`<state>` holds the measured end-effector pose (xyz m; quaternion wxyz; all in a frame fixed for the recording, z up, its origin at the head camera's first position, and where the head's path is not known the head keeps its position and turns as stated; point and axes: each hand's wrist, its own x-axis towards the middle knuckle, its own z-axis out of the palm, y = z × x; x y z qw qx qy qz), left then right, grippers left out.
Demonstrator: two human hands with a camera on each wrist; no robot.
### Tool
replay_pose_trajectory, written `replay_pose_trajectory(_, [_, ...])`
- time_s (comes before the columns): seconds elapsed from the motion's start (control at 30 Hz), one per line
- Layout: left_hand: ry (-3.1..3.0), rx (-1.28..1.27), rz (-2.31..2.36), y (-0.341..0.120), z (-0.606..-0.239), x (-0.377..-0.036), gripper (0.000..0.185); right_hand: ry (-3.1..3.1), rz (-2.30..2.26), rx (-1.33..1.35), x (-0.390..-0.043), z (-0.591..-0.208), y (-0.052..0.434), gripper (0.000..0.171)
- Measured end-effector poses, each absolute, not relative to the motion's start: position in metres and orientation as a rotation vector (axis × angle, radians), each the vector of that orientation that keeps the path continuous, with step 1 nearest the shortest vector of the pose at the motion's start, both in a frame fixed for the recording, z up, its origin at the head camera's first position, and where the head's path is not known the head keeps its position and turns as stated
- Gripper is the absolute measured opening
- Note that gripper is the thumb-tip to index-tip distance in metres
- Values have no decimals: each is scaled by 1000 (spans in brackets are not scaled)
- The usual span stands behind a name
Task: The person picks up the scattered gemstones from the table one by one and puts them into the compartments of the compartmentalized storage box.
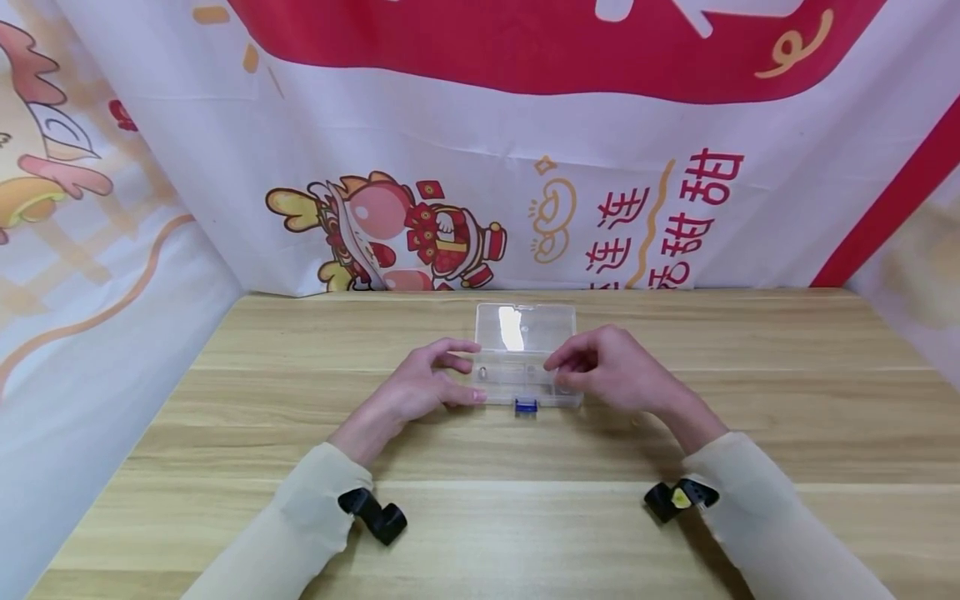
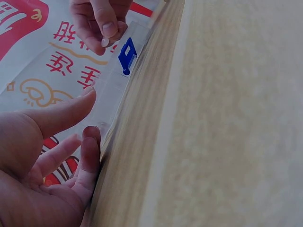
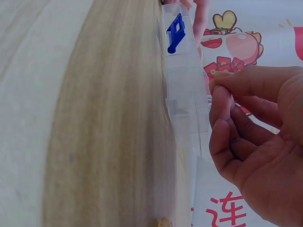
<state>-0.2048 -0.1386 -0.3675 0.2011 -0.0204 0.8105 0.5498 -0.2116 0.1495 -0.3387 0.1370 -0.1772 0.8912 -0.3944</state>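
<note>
A clear plastic compartment box lies on the table, its lid hinged back away from me and a blue latch on its front. My left hand holds the box's left end, thumb at the front corner and index finger near the back. Over the right-hand part, my right hand pinches a small whitish, see-through piece between thumb and index finger; its exact kind I cannot tell. A small shiny item sits in the left compartment.
The box rests on a wood-grain table, toward its far side. A printed cloth hangs behind the table and along its sides. On the tabletop right of the box is a tiny yellowish bit. Each sleeve carries a black wrist mount.
</note>
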Motion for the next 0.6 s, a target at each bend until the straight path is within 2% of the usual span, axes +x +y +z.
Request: replay_pose_trajectory(0.6, [2265, -58, 1533, -138, -366, -204, 65, 2575, -1100, -529, -211, -339, 147, 16])
